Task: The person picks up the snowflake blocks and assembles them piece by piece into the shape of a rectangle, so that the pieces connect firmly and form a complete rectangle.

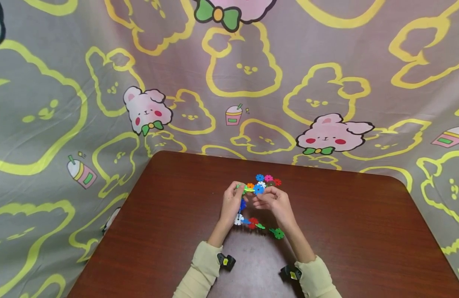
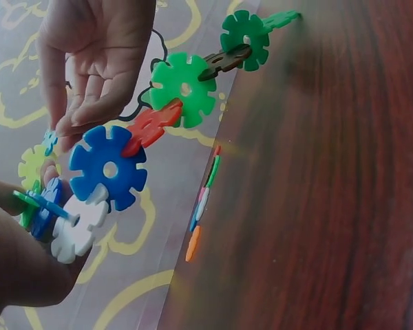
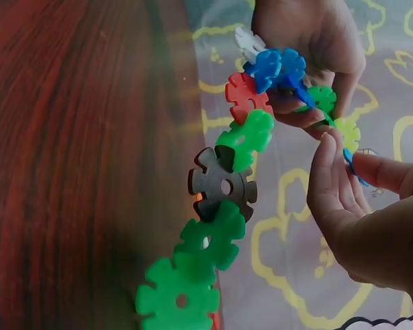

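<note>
A chain of colourful slotted snowflake discs hangs between the two hands. My left hand (image 1: pixel 232 203) grips it near one end, around a green disc (image 3: pixel 321 98) with a yellow disc (image 3: pixel 347 133) joined to it. Between thumb and fingers, my right hand (image 1: pixel 275 203) pinches a small blue disc (image 3: pixel 354 168) right at the yellow disc's edge. From the left hand the rest of the chain runs down through a white disc (image 2: pixel 79 223), a blue disc (image 2: pixel 109 168), a red disc (image 2: pixel 155 126), a green disc (image 2: pixel 184 89) and a dark disc (image 3: pixel 224 185), ending in green discs.
Several loose discs, among them a pink disc (image 1: pixel 268 178) and a red disc (image 1: pixel 277 182), lie on the brown table (image 1: pixel 344 223) just beyond the hands. A patterned curtain (image 1: pixel 248 136) stands behind the table. Each wrist carries a small black camera (image 1: pixel 226 262).
</note>
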`<state>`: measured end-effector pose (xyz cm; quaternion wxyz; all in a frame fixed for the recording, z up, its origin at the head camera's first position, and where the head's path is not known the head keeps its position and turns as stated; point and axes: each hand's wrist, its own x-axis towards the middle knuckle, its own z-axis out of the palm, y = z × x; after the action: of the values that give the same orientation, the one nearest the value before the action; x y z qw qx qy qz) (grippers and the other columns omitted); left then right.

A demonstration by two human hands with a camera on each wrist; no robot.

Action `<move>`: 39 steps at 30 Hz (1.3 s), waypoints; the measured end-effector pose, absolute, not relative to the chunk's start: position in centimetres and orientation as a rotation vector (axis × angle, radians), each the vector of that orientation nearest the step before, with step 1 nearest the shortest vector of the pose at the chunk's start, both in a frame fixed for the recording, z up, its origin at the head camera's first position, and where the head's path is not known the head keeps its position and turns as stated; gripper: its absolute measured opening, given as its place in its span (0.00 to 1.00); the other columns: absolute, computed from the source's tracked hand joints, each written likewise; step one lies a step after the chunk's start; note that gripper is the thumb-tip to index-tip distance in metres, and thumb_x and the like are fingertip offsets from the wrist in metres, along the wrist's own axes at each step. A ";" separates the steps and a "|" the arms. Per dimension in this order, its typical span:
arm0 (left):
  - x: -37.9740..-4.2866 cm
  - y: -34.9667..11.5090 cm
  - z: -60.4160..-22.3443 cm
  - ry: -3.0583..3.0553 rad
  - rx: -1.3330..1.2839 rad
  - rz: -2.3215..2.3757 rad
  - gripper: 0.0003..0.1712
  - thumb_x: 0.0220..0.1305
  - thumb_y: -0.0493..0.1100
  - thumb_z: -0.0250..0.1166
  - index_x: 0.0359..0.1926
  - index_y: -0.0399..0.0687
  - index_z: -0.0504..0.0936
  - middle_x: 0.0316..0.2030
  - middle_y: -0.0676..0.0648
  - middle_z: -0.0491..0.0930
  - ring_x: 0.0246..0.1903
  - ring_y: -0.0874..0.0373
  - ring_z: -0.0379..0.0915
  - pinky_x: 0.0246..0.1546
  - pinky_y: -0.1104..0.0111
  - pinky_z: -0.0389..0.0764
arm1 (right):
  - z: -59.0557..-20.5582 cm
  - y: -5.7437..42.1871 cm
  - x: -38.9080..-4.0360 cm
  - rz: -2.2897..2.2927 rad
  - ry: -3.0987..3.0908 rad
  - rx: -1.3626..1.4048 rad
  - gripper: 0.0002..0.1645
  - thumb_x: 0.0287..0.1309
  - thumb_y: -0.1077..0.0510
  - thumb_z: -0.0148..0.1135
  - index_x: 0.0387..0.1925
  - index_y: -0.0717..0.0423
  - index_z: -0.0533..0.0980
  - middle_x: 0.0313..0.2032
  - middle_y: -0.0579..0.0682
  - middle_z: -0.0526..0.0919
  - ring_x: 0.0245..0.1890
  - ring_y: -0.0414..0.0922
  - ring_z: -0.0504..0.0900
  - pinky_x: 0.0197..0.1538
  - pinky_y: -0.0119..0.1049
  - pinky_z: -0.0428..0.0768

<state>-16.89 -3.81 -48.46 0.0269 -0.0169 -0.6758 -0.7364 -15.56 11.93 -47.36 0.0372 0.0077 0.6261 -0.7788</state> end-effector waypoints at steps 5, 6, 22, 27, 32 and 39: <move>-17.1 -3.6 -49.2 -2.074 -0.049 -2.243 0.13 0.81 0.39 0.53 0.45 0.31 0.77 0.31 0.34 0.84 0.25 0.59 0.73 0.27 0.72 0.73 | -47.4 11.7 -15.4 -2.229 2.217 -0.114 0.09 0.67 0.72 0.63 0.30 0.72 0.73 0.27 0.66 0.86 0.26 0.56 0.88 0.37 0.55 0.87; -17.1 -3.5 -49.2 -2.079 -0.057 -2.223 0.13 0.81 0.40 0.53 0.44 0.32 0.77 0.30 0.35 0.83 0.25 0.59 0.73 0.27 0.72 0.73 | -47.4 11.7 -15.4 -2.186 2.288 -0.145 0.10 0.67 0.71 0.63 0.29 0.72 0.74 0.27 0.66 0.86 0.26 0.58 0.88 0.36 0.54 0.87; -16.6 -3.1 -49.2 -2.107 -0.123 -2.172 0.10 0.81 0.41 0.55 0.43 0.36 0.73 0.26 0.46 0.74 0.24 0.54 0.73 0.25 0.67 0.79 | -47.5 11.9 -15.3 -1.789 2.754 -0.359 0.13 0.65 0.67 0.67 0.23 0.59 0.78 0.19 0.48 0.82 0.19 0.40 0.79 0.25 0.31 0.78; -16.8 -3.6 -49.6 -2.114 -0.216 -2.344 0.18 0.72 0.36 0.66 0.52 0.29 0.69 0.28 0.51 0.74 0.24 0.59 0.73 0.28 0.66 0.80 | -47.7 12.7 -15.6 -1.634 2.809 -0.395 0.10 0.65 0.63 0.70 0.26 0.57 0.82 0.20 0.45 0.82 0.19 0.39 0.81 0.26 0.32 0.79; -16.8 -4.1 -49.0 -2.152 -0.254 -2.369 0.19 0.64 0.27 0.68 0.50 0.27 0.68 0.29 0.50 0.75 0.26 0.56 0.74 0.31 0.69 0.78 | -47.5 13.9 -16.2 -1.473 2.734 -0.562 0.12 0.71 0.63 0.63 0.28 0.61 0.80 0.22 0.47 0.83 0.21 0.41 0.81 0.28 0.33 0.82; -17.2 -4.3 -49.6 -2.150 -0.194 -2.329 0.20 0.61 0.28 0.70 0.49 0.21 0.72 0.28 0.51 0.76 0.25 0.49 0.72 0.29 0.66 0.78 | -47.7 17.0 -18.8 -1.340 2.653 -0.519 0.10 0.73 0.66 0.58 0.44 0.72 0.81 0.26 0.53 0.84 0.26 0.51 0.85 0.32 0.37 0.85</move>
<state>-17.18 -4.25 -49.62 -0.0168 -0.0611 -0.6770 -0.7333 -18.82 16.96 -47.72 0.0621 -0.1718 0.8776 -0.4432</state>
